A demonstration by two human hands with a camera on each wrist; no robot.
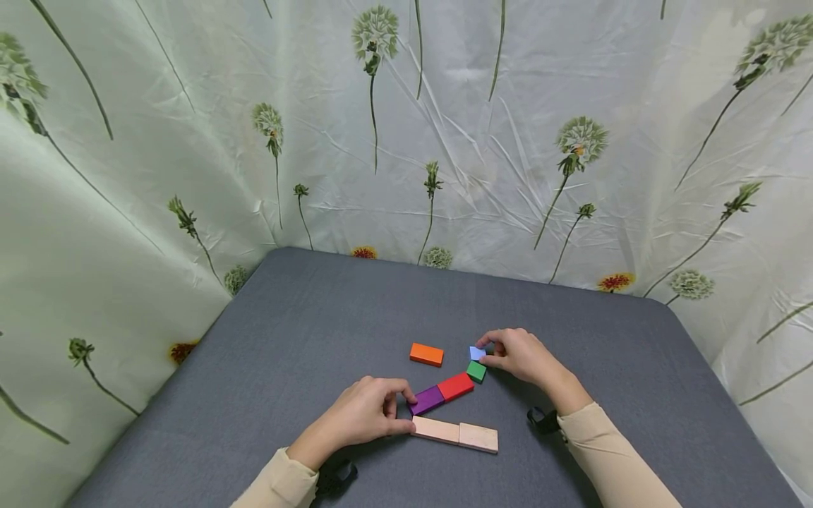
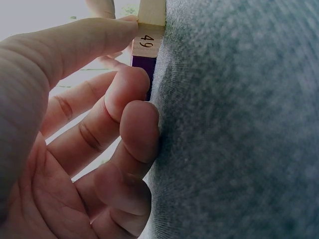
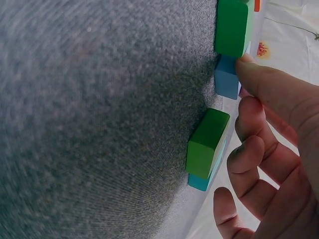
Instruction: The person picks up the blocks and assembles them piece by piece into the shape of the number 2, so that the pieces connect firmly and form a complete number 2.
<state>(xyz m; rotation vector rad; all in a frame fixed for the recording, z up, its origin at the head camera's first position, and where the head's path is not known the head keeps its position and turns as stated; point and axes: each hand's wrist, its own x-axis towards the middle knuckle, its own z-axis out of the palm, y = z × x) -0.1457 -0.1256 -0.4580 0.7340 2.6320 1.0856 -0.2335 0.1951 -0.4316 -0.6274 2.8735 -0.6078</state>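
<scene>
My left hand (image 1: 371, 415) rests on the grey table (image 1: 305, 331) with its fingers curled. Its index fingertip is against the left end of a purple block (image 1: 426, 400), and its thumb (image 2: 107, 35) touches the end of a pale wooden block (image 1: 435, 430) marked 49 (image 2: 146, 42). A second wooden block (image 1: 479, 437) continues that row. A red block (image 1: 455, 386) and a green block (image 1: 476, 371) run on diagonally from the purple one. My right hand (image 1: 517, 354) pinches a light blue block (image 1: 477, 353) just beyond the green block (image 3: 208, 142).
An orange block (image 1: 425, 354) lies alone left of the light blue one. In the right wrist view another green face (image 3: 233, 25) shows beyond the blue block (image 3: 227, 77). A flower-printed sheet (image 1: 444, 141) walls in the table at the back and on both sides.
</scene>
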